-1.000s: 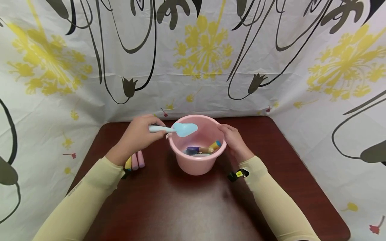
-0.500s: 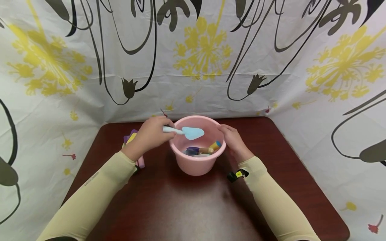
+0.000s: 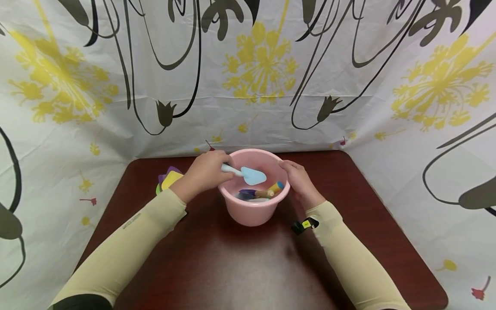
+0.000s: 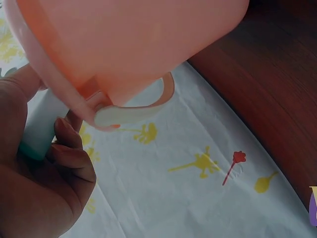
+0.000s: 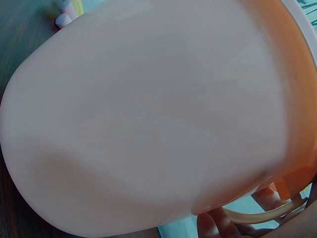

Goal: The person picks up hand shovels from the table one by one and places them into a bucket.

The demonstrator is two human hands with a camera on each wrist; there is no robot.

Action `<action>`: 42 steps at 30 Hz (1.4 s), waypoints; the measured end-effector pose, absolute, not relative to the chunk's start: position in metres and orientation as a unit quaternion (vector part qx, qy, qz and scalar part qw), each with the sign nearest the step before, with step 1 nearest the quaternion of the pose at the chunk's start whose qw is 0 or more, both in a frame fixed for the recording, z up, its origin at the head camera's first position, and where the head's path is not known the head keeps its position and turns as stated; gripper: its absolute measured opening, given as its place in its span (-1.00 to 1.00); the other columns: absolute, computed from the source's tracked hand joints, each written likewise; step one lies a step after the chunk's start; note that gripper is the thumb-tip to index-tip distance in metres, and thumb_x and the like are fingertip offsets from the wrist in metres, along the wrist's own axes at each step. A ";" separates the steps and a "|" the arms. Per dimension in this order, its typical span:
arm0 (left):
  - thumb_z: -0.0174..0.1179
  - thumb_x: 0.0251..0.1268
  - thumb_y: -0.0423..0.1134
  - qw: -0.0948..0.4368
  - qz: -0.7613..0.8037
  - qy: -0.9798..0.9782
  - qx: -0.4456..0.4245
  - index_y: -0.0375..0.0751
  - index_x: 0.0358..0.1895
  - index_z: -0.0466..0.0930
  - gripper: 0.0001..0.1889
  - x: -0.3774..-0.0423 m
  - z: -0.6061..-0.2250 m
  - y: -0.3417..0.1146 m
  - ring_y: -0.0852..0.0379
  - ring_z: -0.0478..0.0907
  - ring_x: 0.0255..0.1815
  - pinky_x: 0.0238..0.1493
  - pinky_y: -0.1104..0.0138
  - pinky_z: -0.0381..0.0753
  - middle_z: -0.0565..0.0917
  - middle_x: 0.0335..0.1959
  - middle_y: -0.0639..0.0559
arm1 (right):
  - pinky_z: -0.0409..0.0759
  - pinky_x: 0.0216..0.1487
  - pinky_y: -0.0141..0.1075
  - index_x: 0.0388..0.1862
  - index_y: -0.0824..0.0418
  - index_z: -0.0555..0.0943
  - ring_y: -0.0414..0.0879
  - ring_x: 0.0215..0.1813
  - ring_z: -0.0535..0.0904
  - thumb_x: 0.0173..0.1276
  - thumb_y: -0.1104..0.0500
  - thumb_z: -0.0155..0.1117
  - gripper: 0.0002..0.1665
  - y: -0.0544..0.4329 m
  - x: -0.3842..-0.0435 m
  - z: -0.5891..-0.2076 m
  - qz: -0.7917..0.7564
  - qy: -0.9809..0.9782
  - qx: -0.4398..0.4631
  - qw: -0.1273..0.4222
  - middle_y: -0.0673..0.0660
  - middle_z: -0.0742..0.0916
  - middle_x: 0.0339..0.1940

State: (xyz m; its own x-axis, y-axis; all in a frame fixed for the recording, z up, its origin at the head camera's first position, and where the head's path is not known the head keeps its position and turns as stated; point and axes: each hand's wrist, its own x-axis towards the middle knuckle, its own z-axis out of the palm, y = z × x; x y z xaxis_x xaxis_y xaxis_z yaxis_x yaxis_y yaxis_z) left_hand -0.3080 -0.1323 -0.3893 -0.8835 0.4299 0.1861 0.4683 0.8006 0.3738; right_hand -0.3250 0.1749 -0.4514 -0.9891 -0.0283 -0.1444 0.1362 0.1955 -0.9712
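A pink bucket (image 3: 249,214) stands on the dark red table, with a yellow-and-blue item (image 3: 276,187) and a dark blue item (image 3: 246,193) inside. My left hand (image 3: 205,171) grips the pale handle of a small light blue trowel (image 3: 253,176), whose blade hangs over the bucket's opening. In the left wrist view, curled fingers wrap the trowel handle (image 4: 42,121) beside the rim. My right hand (image 3: 303,183) holds the bucket's right rim, thumb over the edge. The right wrist view shows its fingers (image 5: 210,225) under the bucket's side near the bail handle (image 5: 262,216).
Yellow, purple and green flat pieces (image 3: 170,179) lie left of the bucket, partly behind my left forearm. Pink stick ends (image 5: 63,20) show in the right wrist view. A patterned cloth (image 3: 248,125) rises behind the table (image 3: 252,267) and at both sides.
My left hand has moved right and slightly down, carrying the trowel from the bucket's left rim to over its middle. The right hand and bucket have stayed put.
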 end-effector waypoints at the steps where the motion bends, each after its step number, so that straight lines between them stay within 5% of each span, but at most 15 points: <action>1: 0.50 0.39 -0.01 0.043 -0.205 -0.948 -0.238 0.03 -0.09 0.86 -0.82 -0.310 -0.390 -0.131 0.05 0.63 -0.18 -0.06 0.12 0.65 0.73 -0.16 0.12 | 0.48 0.53 0.01 0.54 0.20 0.59 0.09 0.45 0.56 0.74 -0.19 0.12 -0.35 0.175 -0.325 -0.452 -0.634 0.770 0.036 0.065 0.22 0.65 0.47; 16: 0.49 0.47 0.06 0.003 -0.137 -0.955 -0.264 0.06 0.00 0.86 -0.77 -0.317 -0.393 -0.112 0.06 0.67 0.05 0.13 0.08 0.66 0.78 0.00 0.14 | 0.50 0.54 0.02 0.59 0.21 0.56 0.13 0.47 0.55 0.75 -0.19 0.12 -0.32 0.174 -0.325 -0.452 -0.640 0.765 0.037 0.069 0.24 0.62 0.51; 42: 0.48 0.49 -0.01 -0.023 -0.088 -0.954 -0.286 -0.01 -0.04 0.85 -0.81 -0.329 -0.392 -0.085 0.03 0.70 -0.05 0.13 0.07 0.67 0.82 -0.09 0.11 | 0.45 0.59 0.02 0.61 0.24 0.54 0.13 0.52 0.51 0.75 -0.17 0.12 -0.31 0.172 -0.324 -0.450 -0.636 0.768 0.040 0.063 0.24 0.59 0.56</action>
State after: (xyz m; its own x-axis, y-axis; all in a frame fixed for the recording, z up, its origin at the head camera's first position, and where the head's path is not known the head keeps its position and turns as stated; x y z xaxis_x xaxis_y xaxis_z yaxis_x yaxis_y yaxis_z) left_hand -0.3294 -0.0852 -0.3922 -0.8358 0.5490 0.0074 0.5410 0.8212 0.1814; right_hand -0.3240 0.1719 -0.4500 -0.9888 -0.0179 -0.1483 0.1423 0.1883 -0.9718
